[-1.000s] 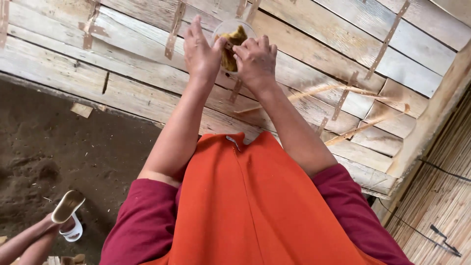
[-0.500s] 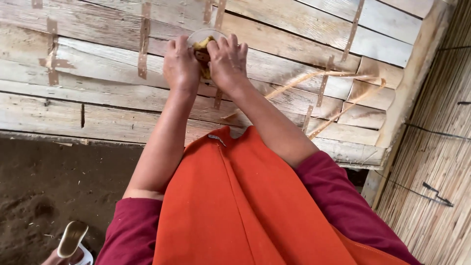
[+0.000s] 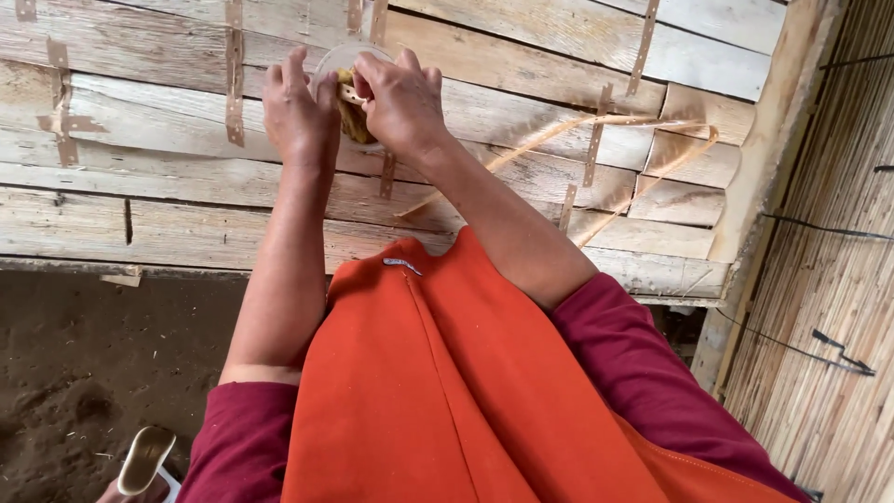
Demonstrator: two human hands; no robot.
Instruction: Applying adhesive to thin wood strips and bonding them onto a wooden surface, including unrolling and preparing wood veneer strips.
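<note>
The fingertips of the right hand [image 3: 402,98] are bunched together and pinch a thin pale strip [image 3: 351,93] against a clump of yellow-brown fibre [image 3: 352,119], the knuckles humped over it so that the pads themselves are hidden. The left hand [image 3: 298,116] lies just beside, its fingers straight and close together, cupped against the left edge of a small round clear container [image 3: 349,56] that holds the fibre; whether the thumb hooks under the container cannot be told. Container, fibre and strip all sit between the two hands, held above the wooden plank platform [image 3: 140,177] near its far part. From the hands both bare forearms run back toward the camera, the rolled dark red sleeves [image 3: 643,363] ending at the elbows, with an orange cloth [image 3: 447,391] spread over the lap nearer than the platform's front edge. On the platform, to the right of the hands, long pale bamboo strips [image 3: 596,126] curve across the planks, and short strips are fixed across the boards to the left. Right of the platform stands a wall of thin reeds [image 3: 829,279]. Below the platform's front edge on the left is dark bare earth [image 3: 84,373], with a light sandal [image 3: 144,458] at the bottom of the view.
</note>
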